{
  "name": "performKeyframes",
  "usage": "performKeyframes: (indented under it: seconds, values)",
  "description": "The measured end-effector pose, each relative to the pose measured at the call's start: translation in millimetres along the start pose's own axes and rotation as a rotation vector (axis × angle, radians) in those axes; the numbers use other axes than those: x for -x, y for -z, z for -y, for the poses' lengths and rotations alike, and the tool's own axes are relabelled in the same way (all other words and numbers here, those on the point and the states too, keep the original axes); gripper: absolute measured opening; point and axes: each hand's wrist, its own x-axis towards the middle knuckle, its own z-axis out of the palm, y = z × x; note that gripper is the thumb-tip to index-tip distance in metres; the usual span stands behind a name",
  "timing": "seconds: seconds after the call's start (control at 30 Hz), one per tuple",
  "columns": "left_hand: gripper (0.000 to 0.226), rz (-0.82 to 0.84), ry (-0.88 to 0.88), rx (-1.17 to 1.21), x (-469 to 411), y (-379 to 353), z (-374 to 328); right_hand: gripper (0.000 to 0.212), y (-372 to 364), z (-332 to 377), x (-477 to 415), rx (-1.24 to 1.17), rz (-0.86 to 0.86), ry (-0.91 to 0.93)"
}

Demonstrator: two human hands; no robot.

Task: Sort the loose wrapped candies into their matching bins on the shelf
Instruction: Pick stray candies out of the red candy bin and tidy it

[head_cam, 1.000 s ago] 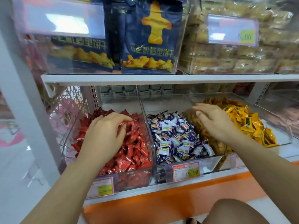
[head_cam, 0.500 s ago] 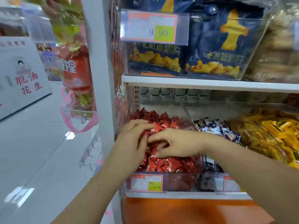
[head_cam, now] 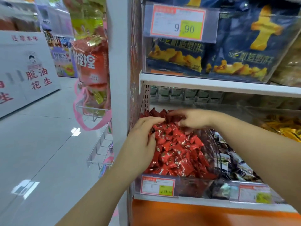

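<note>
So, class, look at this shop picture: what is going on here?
A person is working at a shop shelf with both hands in the clear bin of red candies. The left hand rests on the near left side of the pile. The right hand reaches across to its back, and whether it pinches a candy cannot be told. To the bin's right lie dark-and-white candies, then yellow candies.

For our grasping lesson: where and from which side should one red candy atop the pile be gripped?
Pinch a wrapper corner of a top red candy from above: the clear bin is open-topped, its walls block the sides, and corners stick up.
</note>
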Motion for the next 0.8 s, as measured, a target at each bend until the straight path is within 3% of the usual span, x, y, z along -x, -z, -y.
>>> performKeyframes:
  seconds: [0.17, 0.37, 0.53, 0.8]
  values:
    - [0.046, 0.02, -0.071, -0.003, 8, 3, 2, 0.038, 1, 12, 37, 0.188, -0.116, 0.249]
    - [0.038, 0.035, -0.077, -0.041, 34, 15, 0, 0.045, -63, 34, 58, 0.37, 0.074, 0.523]
    - [0.033, -0.011, 0.032, -0.098, 69, 20, -1, 0.054, -71, 24, 24, 0.684, 0.081, 0.357]
    - [0.027, -0.041, 0.121, -0.127, 58, 29, 14, 0.054, -32, 0, -3, 0.826, 0.058, 0.129]
